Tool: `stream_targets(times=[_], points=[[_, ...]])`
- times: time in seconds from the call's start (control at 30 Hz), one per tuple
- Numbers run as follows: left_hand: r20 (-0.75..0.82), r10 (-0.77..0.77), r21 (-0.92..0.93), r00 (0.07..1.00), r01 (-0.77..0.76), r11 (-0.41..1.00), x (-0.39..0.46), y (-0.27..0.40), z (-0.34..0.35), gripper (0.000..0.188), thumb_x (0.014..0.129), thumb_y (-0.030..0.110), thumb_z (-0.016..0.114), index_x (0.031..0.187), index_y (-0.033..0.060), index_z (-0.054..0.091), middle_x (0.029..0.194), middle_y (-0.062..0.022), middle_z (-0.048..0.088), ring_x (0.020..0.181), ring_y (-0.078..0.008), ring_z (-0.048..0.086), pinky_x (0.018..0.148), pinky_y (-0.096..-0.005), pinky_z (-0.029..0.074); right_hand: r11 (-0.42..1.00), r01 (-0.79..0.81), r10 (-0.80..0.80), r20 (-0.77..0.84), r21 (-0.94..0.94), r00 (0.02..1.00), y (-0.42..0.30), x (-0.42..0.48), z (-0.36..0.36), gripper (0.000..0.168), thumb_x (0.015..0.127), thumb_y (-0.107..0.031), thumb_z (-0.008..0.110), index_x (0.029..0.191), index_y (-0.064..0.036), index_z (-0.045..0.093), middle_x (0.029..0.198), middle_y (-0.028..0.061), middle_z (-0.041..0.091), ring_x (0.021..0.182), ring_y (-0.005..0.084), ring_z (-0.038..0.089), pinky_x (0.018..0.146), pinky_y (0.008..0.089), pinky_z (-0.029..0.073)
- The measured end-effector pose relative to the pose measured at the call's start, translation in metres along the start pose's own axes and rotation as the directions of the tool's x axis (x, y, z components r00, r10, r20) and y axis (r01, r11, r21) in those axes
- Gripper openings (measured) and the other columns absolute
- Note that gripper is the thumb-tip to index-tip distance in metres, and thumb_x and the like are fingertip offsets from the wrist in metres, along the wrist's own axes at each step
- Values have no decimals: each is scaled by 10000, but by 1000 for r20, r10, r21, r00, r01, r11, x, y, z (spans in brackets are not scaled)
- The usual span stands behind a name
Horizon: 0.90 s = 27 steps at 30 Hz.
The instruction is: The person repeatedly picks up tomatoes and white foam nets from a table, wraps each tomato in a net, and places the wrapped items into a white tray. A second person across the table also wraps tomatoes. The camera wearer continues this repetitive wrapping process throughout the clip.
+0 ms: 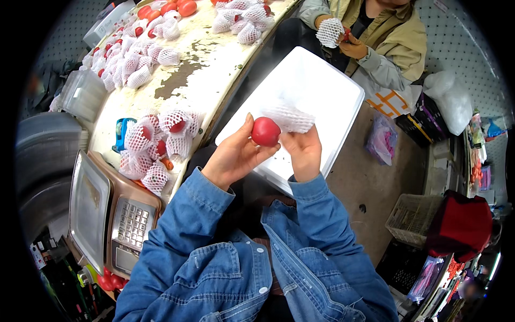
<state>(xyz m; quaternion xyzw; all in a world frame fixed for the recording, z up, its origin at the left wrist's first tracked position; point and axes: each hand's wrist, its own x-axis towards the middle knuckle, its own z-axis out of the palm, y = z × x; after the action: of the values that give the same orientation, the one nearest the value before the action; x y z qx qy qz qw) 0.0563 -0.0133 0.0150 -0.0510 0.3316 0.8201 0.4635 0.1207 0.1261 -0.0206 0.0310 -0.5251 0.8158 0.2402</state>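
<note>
A red tomato-like fruit point(266, 131) rests in the fingers of my left hand point(238, 156), at the middle of the view. Just right of it, my right hand point(302, 151) holds a white foam net sleeve point(295, 117), which lies against or very near the fruit. Both hands are over a white foam box point(322, 80). To their left, several red fruits in foam nets point(157, 141) are grouped on the worn table point(217, 72), beside a blue tape measure point(122, 135).
A scale point(130, 221) stands at the left near me. More netted fruits point(128, 56) and bare ones point(187, 7) lie farther along the table. Across the box, a person's gloved hands point(354, 46) hold another net and red fruit. A plastic crate point(412, 217) is at the right.
</note>
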Motion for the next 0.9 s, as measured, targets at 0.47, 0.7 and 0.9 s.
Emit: stream_targets(times=[0.47,0.7,0.9], points=[[170,-29,-31,985,34,999,3,-7,-11,449,978,369,371,1301,64,435,1259,-83,516,1129,-228,510,960,-413,411,849,-358,402,-34,389,915,-15,2,11,459,925,-282,564,1250,8,418,1176,137,534,1065,232,552,907,353,475],[130,232,97,964,-245,965,9,0,-29,258,834,69,572,1081,35,504,1087,-99,556,1012,-186,536,896,-324,415,846,-443,453,39,298,891,-24,2,10,457,896,-245,603,1250,-3,444,1181,136,534,1063,217,552,888,346,489],[441,842,790,310,-579,-200,-6,-14,-3,305,639,-133,600,856,35,466,807,-43,463,681,-116,448,615,-229,394,933,-75,60,-53,-351,997,-18,-1,14,334,805,-106,699,1100,-7,579,1063,70,517,1019,188,562,795,298,542]])
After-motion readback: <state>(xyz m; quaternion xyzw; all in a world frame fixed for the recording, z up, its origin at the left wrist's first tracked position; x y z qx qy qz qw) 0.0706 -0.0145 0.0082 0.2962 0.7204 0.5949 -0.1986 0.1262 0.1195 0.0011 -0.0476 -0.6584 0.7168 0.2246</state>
